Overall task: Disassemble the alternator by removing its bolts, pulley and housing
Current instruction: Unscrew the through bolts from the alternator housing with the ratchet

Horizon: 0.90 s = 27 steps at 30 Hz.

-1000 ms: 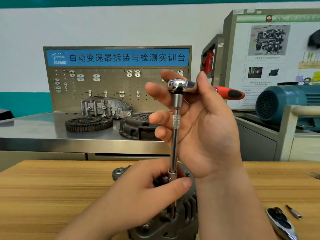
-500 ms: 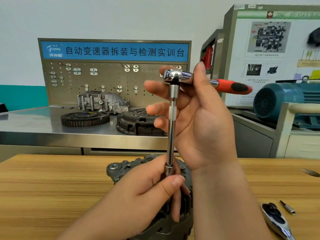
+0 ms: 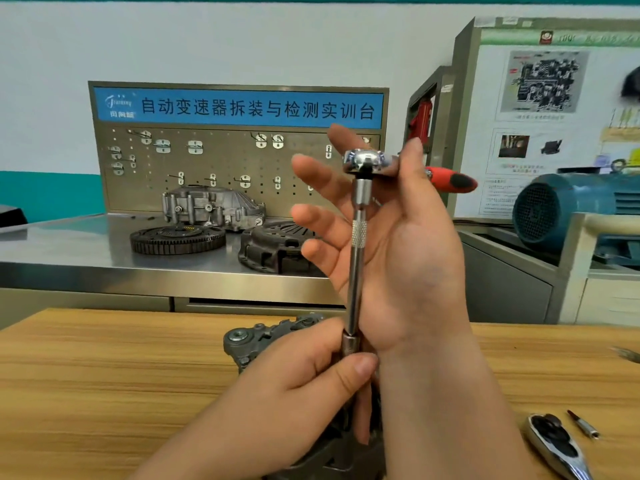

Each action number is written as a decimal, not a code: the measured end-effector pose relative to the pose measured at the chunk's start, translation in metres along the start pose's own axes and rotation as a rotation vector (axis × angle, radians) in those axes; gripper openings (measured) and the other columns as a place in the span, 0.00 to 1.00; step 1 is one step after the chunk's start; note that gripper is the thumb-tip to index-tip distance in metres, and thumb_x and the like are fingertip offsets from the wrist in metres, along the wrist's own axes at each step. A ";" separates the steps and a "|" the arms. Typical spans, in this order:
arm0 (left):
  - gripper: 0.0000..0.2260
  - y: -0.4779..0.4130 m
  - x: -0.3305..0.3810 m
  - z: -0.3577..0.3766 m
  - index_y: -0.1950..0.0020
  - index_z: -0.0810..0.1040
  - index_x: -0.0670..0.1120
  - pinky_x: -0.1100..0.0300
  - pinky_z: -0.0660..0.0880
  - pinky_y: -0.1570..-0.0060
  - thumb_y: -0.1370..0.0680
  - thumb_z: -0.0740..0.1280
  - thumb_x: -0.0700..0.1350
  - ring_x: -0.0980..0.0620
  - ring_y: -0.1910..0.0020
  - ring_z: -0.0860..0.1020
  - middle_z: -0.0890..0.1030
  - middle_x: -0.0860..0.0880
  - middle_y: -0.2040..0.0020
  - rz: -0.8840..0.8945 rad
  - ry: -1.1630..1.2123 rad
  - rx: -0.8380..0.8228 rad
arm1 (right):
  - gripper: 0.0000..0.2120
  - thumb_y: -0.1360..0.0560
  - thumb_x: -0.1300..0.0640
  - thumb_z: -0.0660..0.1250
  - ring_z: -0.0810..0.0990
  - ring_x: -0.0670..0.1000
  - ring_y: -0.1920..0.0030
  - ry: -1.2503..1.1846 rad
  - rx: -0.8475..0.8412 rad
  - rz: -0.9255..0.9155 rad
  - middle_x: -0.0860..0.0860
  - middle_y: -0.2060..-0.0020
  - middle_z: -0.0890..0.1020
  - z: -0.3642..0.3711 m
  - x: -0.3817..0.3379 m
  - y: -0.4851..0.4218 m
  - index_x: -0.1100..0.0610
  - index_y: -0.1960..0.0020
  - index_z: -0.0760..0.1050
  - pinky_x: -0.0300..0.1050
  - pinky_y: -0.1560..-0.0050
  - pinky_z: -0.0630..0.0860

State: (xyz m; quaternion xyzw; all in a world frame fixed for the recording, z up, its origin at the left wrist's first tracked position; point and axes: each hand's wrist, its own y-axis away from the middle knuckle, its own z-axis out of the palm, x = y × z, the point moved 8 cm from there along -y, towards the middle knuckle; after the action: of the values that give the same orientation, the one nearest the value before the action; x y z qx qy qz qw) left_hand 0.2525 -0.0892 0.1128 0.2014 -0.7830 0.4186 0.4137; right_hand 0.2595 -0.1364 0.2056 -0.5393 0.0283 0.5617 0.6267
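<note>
Item 1: the left hand (image 3: 304,386) is bare. Its thumbnail (image 3: 363,367) is cut short and plain.
Item 2: the left forearm (image 3: 207,455) is bare as far as the near edge.
Item 3: the right hand (image 3: 398,244) is bare, with palm creases visible and the fingertips slightly blurred.
Item 4: the right forearm (image 3: 450,410) is bare as far as the near edge.

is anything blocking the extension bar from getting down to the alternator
Nothing visible. The extension bar runs straight down to the alternator; only the left hand gripping its lower end hides where they meet.
</note>
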 end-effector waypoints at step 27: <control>0.14 -0.002 0.004 -0.001 0.46 0.78 0.47 0.50 0.76 0.51 0.24 0.61 0.54 0.39 0.54 0.80 0.82 0.38 0.53 0.037 -0.017 0.059 | 0.22 0.22 0.42 0.54 0.85 0.53 0.59 0.110 0.027 -0.176 0.53 0.44 0.83 0.001 -0.016 0.004 0.52 0.35 0.73 0.40 0.71 0.78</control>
State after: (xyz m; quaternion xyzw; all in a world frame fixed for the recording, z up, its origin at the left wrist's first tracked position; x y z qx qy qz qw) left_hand 0.2520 -0.0892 0.1173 0.2024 -0.7774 0.4475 0.3929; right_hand 0.2498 -0.1470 0.2132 -0.5614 0.0227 0.4735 0.6783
